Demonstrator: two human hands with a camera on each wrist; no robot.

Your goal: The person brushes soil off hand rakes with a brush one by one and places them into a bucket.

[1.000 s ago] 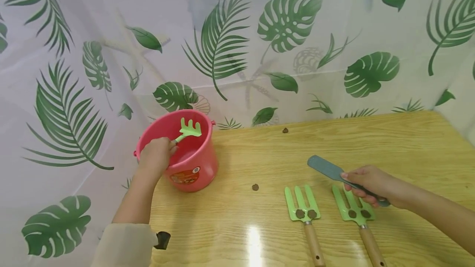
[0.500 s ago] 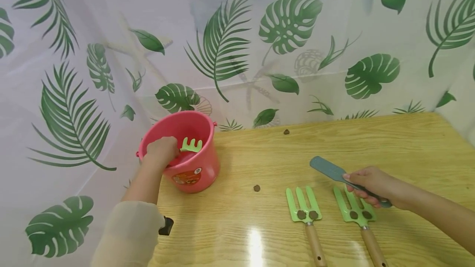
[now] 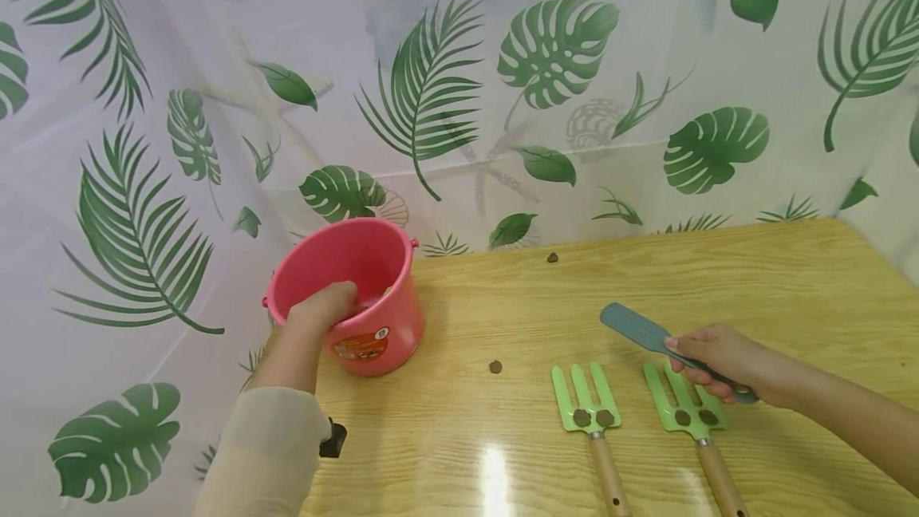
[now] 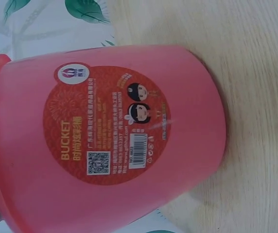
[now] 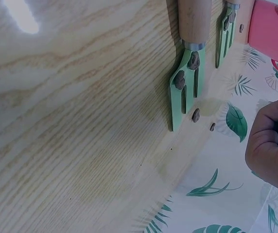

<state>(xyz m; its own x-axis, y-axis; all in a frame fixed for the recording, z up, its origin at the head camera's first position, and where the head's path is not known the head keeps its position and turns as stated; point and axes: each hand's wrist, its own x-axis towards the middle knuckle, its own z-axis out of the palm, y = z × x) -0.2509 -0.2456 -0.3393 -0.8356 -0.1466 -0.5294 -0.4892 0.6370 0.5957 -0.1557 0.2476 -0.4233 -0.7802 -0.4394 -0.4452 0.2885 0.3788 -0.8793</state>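
In the head view my left hand [image 3: 326,309] reaches over the near rim into the pink bucket [image 3: 380,341]. Its fingers are partly hidden by the rim. A sliver of the small green hand rake [image 3: 388,290] shows just beyond them; the rest is out of sight. The bucket's labelled side [image 4: 192,121] fills much of the left wrist view. On the right, my right hand [image 3: 725,357] grips a flat grey spatula-shaped tool [image 3: 632,325], blade pointing up-left. It hovers above the right green hand fork [image 3: 678,413]; another green hand fork [image 3: 585,413] lies beside it.
Two brown clumps sit on each fork's head. Another brown clump [image 3: 495,367] lies mid-table, and one more brown clump [image 3: 552,258] near the back edge. A leaf-printed white sheet [image 3: 459,134] hangs behind the wooden table [image 3: 445,437].
My left hand has lowered into the bucket, taking the rake down until its green head nearly disappears behind the rim. The right hand and grey tool have hardly moved.
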